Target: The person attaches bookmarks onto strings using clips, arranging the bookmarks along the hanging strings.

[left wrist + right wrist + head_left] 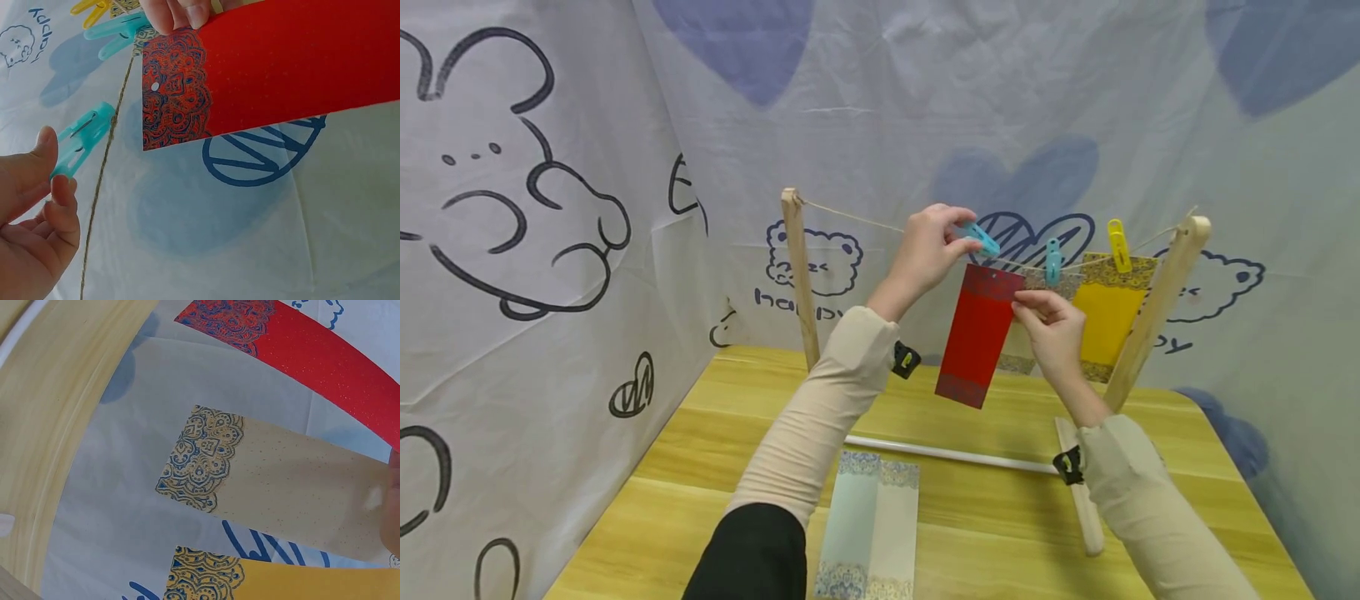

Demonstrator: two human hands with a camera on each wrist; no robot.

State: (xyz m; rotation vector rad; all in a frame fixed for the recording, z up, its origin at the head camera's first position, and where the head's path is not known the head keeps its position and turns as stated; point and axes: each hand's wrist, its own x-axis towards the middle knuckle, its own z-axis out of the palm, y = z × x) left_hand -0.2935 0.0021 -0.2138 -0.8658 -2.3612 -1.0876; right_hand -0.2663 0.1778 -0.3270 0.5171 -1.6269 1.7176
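My left hand pinches a light blue clothespin between thumb and fingers; in the left wrist view its tip sits right at the string. My right hand grips the edge of a red card near its top. The card hangs tilted just below the string, a patterned band at each end and a small hole at the top. To its right a beige card hangs under a second blue clothespin. Further along, a yellow clothespin holds a yellow card on the string.
Wooden posts at left and right carry the string. A white rod runs low between them, with a wooden foot at right. A pale blue card and a cream card lie on the wooden table.
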